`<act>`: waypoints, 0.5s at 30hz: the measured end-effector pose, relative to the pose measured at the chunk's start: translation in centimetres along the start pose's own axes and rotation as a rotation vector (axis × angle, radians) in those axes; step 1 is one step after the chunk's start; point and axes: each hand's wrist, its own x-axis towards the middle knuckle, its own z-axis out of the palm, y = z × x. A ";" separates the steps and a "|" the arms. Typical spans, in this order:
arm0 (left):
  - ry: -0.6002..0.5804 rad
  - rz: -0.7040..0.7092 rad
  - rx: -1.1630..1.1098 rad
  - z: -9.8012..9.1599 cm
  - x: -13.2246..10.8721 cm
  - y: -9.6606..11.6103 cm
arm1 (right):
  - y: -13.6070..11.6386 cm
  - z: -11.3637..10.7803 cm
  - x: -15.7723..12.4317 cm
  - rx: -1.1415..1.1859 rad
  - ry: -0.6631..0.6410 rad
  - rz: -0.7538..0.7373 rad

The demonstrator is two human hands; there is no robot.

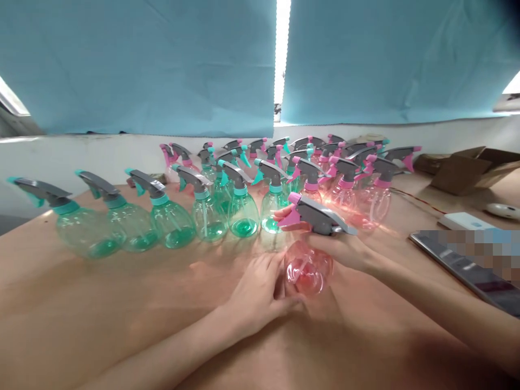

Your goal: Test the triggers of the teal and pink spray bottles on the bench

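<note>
In front of the green bottles, gripping the pink bottle high with the right hand, curving the unclosed left hand alongside, likely for steadiness.

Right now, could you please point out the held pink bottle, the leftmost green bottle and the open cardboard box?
Held pink bottle [307, 271]: head view, on its rounded body.
Leftmost green bottle [84, 232]: head view, on its rounded body.
Open cardboard box [458, 175]: head view, on its side wall.

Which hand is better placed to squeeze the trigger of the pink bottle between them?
Probably the right hand: it holds the pink bottle near the neck, under the gray spray head, with fingers near the trigger. The left hand is lower, beside the body.
</note>
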 end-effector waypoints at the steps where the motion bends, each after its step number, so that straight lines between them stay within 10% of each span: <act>1: -0.009 0.005 0.056 0.1 -0.1 -0.1 | 0.1 -0.2 -0.1 0.007 0.003 0.023; 15: -0.053 0.031 0.318 0.5 -0.3 -0.6 | 0.8 -0.9 -0.6 -0.237 0.147 0.160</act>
